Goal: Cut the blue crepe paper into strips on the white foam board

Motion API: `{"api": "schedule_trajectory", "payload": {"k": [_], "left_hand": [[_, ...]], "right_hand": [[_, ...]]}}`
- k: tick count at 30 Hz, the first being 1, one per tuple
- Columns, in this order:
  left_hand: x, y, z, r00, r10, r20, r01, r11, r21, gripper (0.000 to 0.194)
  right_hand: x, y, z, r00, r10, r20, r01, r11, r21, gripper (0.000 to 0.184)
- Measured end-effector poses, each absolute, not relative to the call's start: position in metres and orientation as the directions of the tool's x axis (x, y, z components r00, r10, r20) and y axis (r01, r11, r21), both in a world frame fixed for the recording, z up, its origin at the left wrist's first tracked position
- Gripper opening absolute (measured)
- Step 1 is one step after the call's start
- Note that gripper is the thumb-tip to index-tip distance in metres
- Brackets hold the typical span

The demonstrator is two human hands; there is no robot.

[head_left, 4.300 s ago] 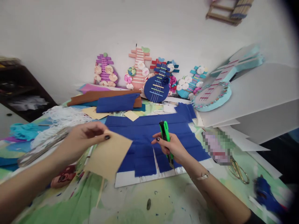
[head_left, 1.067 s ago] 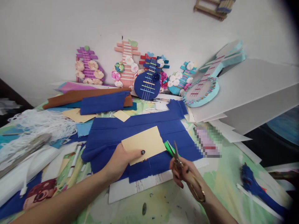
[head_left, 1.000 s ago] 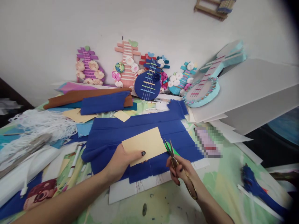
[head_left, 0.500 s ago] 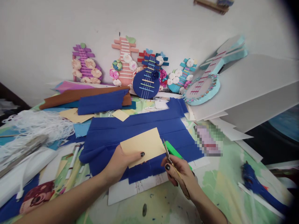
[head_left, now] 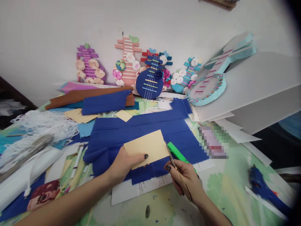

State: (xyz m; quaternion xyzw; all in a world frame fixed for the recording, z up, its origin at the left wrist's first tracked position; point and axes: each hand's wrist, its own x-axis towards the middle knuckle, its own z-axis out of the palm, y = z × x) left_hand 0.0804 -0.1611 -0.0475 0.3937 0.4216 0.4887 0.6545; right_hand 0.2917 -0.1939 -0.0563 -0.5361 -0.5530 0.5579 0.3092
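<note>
My left hand (head_left: 128, 161) pinches a cream rectangle of card (head_left: 148, 147), thumb on top and fingers underneath. In my right hand (head_left: 184, 179) is a pair of scissors (head_left: 172, 160) with gold handles, its blades pointing away from me along the card's right edge. The blades look nearly closed; whether they touch the card I cannot tell. Beneath both lies a wide sheet of dark blue crepe paper (head_left: 141, 122). A bright green tool (head_left: 178, 153), perhaps a utility knife, rests on it just beyond my right hand. White board (head_left: 122, 193) shows under the blue sheet.
Paper lute-shaped crafts (head_left: 149, 84) lean against the back wall. On the left are white cord (head_left: 47, 125), folded brown paper (head_left: 63, 99) and cream scraps (head_left: 124, 115). A blue glue gun (head_left: 261, 185) lies at right, below large white boards (head_left: 249, 84).
The view has shifted slightly, so everything sits a little further right. The scissors blades appear closer together along the card's right edge. My left hand keeps the same hold.
</note>
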Motion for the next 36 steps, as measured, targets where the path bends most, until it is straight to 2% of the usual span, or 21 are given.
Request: {"api": "schedule_trajectory", "payload": {"k": [15,21,25,30,36], "left_hand": [[0.0815,-0.1615,-0.05,0.177,0.971,-0.163,-0.295,0.21,0.932,0.038],[0.0815,-0.1625,-0.0534,0.213,0.96,-0.18,-0.29,0.238,0.927,0.037],[0.0816,-0.1632,-0.0545,0.209,0.958,-0.195,-0.299,0.253,0.92,0.04],[0.0818,-0.165,-0.0542,0.215,0.955,-0.204,-0.29,0.262,0.92,0.042],[0.0838,-0.1687,-0.0502,0.265,0.944,-0.196,-0.245,0.263,0.933,0.038]], "right_hand": [[0.291,-0.1946,-0.0583,-0.192,0.949,-0.252,0.328,-0.18,-0.927,0.036],[0.2889,-0.1956,-0.0589,-0.186,0.951,-0.248,0.278,-0.191,-0.941,0.036],[0.2894,-0.1955,-0.0586,-0.162,0.971,-0.178,0.265,-0.131,-0.955,0.031],[0.2908,-0.1951,-0.0614,-0.24,0.958,-0.158,0.143,-0.126,-0.982,0.026],[0.2857,-0.1958,-0.0535,-0.253,0.959,-0.125,0.192,-0.077,-0.978,0.017]]}}
